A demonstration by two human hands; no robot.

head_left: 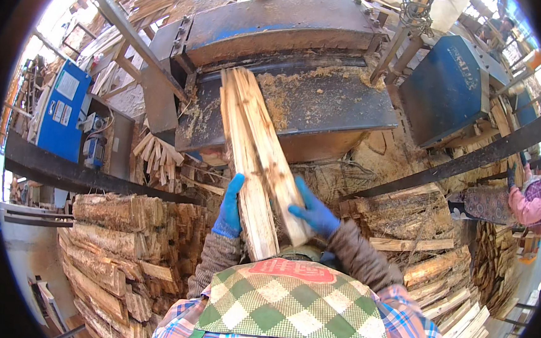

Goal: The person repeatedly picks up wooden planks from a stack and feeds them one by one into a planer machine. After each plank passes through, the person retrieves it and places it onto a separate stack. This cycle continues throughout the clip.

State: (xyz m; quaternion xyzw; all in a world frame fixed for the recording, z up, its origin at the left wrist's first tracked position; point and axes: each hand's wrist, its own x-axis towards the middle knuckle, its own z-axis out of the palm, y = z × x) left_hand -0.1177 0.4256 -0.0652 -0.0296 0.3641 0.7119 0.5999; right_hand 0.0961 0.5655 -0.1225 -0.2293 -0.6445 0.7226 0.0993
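From my end, I read the step as feeding: two long, pale, rough wooden planks (276, 169) lie side by side at the frame's centre, far ends over the dark, sawdust-strewn metal bed (324, 104) at upper centre. My blue-gloved right hand (317, 212) grips the outer edge of the right one; the blue-gloved left hand (229, 208) lies against the left one's edge, though I can't tell whether it closes underneath. Next calls for an even, level push toward the rusty blue-and-brown metal housing (279, 33), gloves kept clear.

Left hand (230, 207), right hand (316, 211), holding rough boards (249, 180), sawdust-strewn table (342, 105)
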